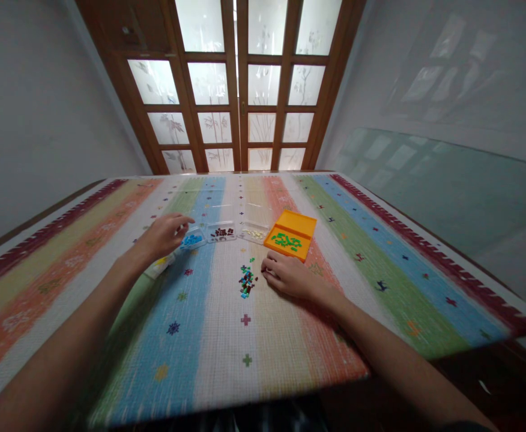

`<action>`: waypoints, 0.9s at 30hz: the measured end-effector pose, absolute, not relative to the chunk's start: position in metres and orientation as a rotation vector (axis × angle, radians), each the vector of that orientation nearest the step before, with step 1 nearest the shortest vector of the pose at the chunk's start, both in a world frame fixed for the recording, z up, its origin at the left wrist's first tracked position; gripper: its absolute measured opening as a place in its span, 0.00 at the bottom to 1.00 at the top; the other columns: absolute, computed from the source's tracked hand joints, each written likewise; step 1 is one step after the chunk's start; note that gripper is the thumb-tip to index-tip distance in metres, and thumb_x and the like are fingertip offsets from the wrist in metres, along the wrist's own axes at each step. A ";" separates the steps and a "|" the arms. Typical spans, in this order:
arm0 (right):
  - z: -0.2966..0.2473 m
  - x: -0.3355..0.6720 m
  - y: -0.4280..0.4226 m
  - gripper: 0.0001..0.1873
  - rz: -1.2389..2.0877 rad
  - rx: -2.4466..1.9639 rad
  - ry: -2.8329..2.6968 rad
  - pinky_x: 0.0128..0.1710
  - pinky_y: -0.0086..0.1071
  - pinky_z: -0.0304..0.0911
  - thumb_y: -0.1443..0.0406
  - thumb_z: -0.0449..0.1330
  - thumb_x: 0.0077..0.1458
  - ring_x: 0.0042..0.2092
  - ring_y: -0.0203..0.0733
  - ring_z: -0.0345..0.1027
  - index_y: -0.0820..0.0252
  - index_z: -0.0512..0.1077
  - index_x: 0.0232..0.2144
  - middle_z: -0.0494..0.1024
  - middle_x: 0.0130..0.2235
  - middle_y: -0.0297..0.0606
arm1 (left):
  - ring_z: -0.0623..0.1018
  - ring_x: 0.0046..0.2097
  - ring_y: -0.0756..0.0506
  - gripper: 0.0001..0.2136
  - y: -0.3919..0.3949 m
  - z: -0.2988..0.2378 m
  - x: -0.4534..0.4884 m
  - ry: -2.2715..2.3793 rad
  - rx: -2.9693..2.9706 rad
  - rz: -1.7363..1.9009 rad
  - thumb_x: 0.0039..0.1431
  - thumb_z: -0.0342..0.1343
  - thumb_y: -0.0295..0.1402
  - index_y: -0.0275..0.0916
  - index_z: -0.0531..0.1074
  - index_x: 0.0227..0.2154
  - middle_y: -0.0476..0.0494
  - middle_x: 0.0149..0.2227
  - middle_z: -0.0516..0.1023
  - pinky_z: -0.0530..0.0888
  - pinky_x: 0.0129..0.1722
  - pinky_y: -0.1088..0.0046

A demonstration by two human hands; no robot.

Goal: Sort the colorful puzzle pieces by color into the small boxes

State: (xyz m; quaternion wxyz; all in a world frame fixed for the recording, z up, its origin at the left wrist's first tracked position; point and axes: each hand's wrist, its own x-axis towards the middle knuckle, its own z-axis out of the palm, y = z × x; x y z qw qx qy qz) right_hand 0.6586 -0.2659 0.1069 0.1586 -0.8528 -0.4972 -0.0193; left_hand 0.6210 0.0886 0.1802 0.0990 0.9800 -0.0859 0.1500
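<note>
- Left hand [166, 234]: stretched out to the left of centre, fingers curled, their tips together over the near left corner of the blue tray [194, 240]. Whether a piece is pinched between them is too small to tell.
- Right hand [290, 276]: lies palm down on the cloth [218, 354], fingertips just beside the right edge of the pile [247, 282]. Grip cannot be told.
- Pile: small loose pieces, mixed blue, green and dark red, on the pale stripe between the two hands.
- Blue tray: clear, holds blue pieces, leftmost in a row of three.
- Red tray [221, 232]: clear, dark red pieces, middle of the row, touching the blue tray.
- Pale tray [254, 233]: clear, whitish pieces, right of the red tray.
- Orange tray [299, 223]: green pieces inside, just beyond the right hand, near the pale tray.
- Fourth clear tray [159, 266]: partly hidden under the left wrist, yellow bits inside.
- Cloth: striped in many colours, covers the table.
- Door [240, 90]: wooden frame, frosted panes, beyond the table's far edge.
</note>
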 end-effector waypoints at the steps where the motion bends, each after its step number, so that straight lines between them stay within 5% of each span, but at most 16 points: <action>1: 0.107 0.659 -0.266 0.07 -0.054 -2.441 -1.425 0.33 0.32 0.50 0.69 0.53 0.64 0.36 0.39 0.62 0.61 0.71 0.37 0.73 0.40 0.43 | 0.79 0.41 0.42 0.15 0.081 0.180 0.619 -0.301 2.871 0.434 0.62 0.47 0.33 0.38 0.78 0.44 0.39 0.40 0.81 0.74 0.47 0.65; 12: 0.109 0.657 -0.265 0.06 -0.047 -2.432 -1.416 0.34 0.32 0.52 0.69 0.55 0.64 0.37 0.39 0.63 0.61 0.72 0.37 0.72 0.40 0.42 | 0.77 0.41 0.45 0.13 -0.014 0.120 0.592 -0.776 2.610 0.066 0.68 0.49 0.31 0.39 0.76 0.49 0.40 0.41 0.76 0.74 0.44 0.68; 27: 0.102 0.661 -0.266 0.07 -0.095 -2.460 -1.440 0.34 0.32 0.53 0.69 0.54 0.65 0.37 0.39 0.63 0.61 0.72 0.39 0.73 0.41 0.41 | 0.74 0.51 0.43 0.20 -0.023 0.091 0.632 -0.875 2.555 0.194 0.62 0.56 0.24 0.45 0.72 0.56 0.38 0.53 0.73 0.74 0.53 0.62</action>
